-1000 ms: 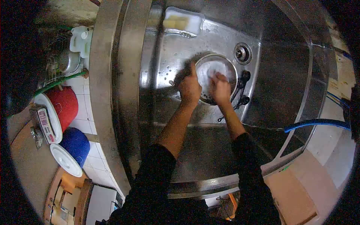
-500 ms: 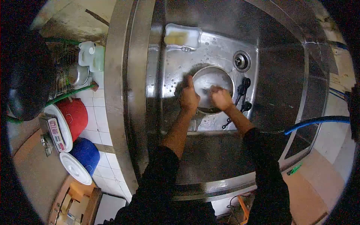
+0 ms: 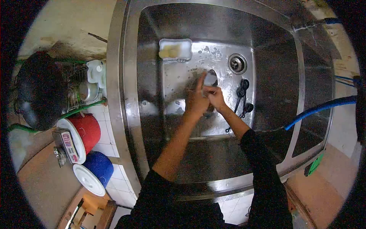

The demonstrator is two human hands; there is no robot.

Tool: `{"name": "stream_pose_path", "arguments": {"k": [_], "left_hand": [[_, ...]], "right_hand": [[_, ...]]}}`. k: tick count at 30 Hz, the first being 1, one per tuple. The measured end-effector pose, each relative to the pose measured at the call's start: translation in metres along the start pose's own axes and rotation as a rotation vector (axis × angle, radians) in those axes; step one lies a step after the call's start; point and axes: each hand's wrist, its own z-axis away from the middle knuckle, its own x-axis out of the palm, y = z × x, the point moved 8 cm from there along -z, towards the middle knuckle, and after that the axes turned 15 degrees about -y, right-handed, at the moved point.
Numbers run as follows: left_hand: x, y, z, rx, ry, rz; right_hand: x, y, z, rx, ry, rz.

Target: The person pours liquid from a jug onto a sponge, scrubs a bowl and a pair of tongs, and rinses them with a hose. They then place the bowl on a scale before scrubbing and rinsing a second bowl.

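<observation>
Inside the steel sink [image 3: 183, 126], my left hand [image 3: 197, 100] is closed at the round metal pan [image 3: 210, 79], with one finger stretched along it. The pan looks steeply tilted, and only a pale, shiny part with dark edges shows beyond my hands. My right hand [image 3: 216, 98] is curled against the pan, touching or very near my left fingers. Whatever lies in its fingers is hidden. Right of my hands, black measuring spoons [image 3: 242, 90] lie on the wet sink floor. A white tray [image 3: 186, 54] with yellow pieces in it is at the sink's far left.
A drain [image 3: 237, 63] is at the sink's far right. A blue hose [image 3: 324, 108] reaches over the right rim. Outside the left rim stand a red bucket [image 3: 89, 131], a blue bucket [image 3: 100, 168], a scale [image 3: 68, 147] and a wire rack [image 3: 76, 86].
The pan has gone from lying face-up to steeply tilted between my hands. My right hand has moved from inside it toward my left hand. The camera view has shifted.
</observation>
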Motion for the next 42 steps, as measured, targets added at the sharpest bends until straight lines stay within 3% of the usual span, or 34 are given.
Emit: {"name": "stream_pose_path", "arguments": {"k": [2,4,6,9,11,12,14,15,16,17,18,20,22,24,26,27,29,32,34,35,37,38,39,41,42], "left_hand": [[0.0,0.079,0.007,-0.025,-0.011,-0.458],[0.015,0.117,0.017,-0.174,0.01,-0.871],[0.032,0.136,0.021,-0.258,-0.002,-1.267],[0.033,0.143,0.025,-0.277,-0.026,-1.524],[0.023,0.121,0.014,-0.119,-0.008,-1.017],[0.004,0.115,0.014,0.005,0.165,-0.801],[-0.035,0.105,0.014,0.269,0.204,-0.443],[-0.041,0.095,0.014,0.264,0.203,-0.436],[-0.045,0.058,0.008,0.065,0.124,0.039],[-0.036,0.023,0.006,-0.137,0.042,0.511],[-0.031,-0.008,0.004,-0.143,0.047,0.515],[-0.018,-0.081,0.006,-0.213,0.079,0.19],[-0.008,-0.082,0.02,-0.199,0.192,0.207],[-0.008,-0.091,0.036,-0.19,0.307,0.234],[-0.014,-0.094,0.041,-0.097,0.448,-0.21],[-0.026,-0.075,0.041,-0.1,0.457,-0.2],[-0.047,-0.035,0.027,-0.419,0.204,-0.613],[-0.05,-0.076,-0.02,-0.395,0.046,-0.545],[-0.05,-0.076,-0.026,-0.377,0.041,-0.516],[-0.049,-0.074,-0.025,-0.359,0.037,-0.496],[-0.04,-0.084,-0.021,-0.375,-0.018,-0.457],[-0.038,-0.087,-0.021,-0.385,-0.057,-0.428],[-0.038,-0.084,-0.02,-0.385,-0.051,-0.427],[-0.039,-0.065,-0.019,-0.344,0.07,-0.447],[-0.043,-0.064,-0.022,-0.436,-0.002,-0.467]], "right_hand": [[0.021,-0.003,0.009,0.063,-0.122,-0.582],[0.037,-0.021,0.033,0.055,-0.206,-0.923],[0.04,-0.038,0.046,0.025,-0.243,-1.061],[0.037,-0.059,0.043,-0.019,-0.207,-1.002],[0.032,-0.062,0.036,-0.026,-0.11,-0.818],[0.022,-0.059,0.031,0.01,-0.018,-0.605],[-0.008,-0.035,0.026,0.164,0.171,-0.052],[-0.026,-0.022,0.025,0.286,0.271,0.253],[-0.039,-0.032,0.032,0.248,0.386,0.253],[-0.046,-0.055,0.034,0.078,0.484,0.423],[-0.043,-0.061,0.027,-0.004,0.446,0.556],[-0.028,-0.063,0.02,-0.085,0.397,0.682],[0.002,-0.052,0.007,0.018,0.239,0.952],[0.019,-0.038,0.0,-0.029,0.205,0.958],[0.026,-0.033,-0.004,-0.076,0.183,0.974],[0.031,-0.033,-0.005,-0.09,0.164,0.985],[0.036,-0.038,-0.008,-0.103,0.135,1.0],[0.043,-0.029,-0.019,0.057,0.033,0.953],[0.076,-0.021,-0.011,-0.259,-0.072,0.965],[0.072,-0.015,-0.006,-0.251,-0.085,0.974],[0.072,-0.018,0.003,-0.207,-0.287,1.144],[0.049,-0.017,-0.005,0.134,-0.352,1.042],[0.032,-0.035,-0.011,0.248,-0.217,0.931],[0.048,-0.018,-0.013,0.103,-0.049,1.008],[0.059,-0.005,-0.01,0.012,0.025,1.005]]}}
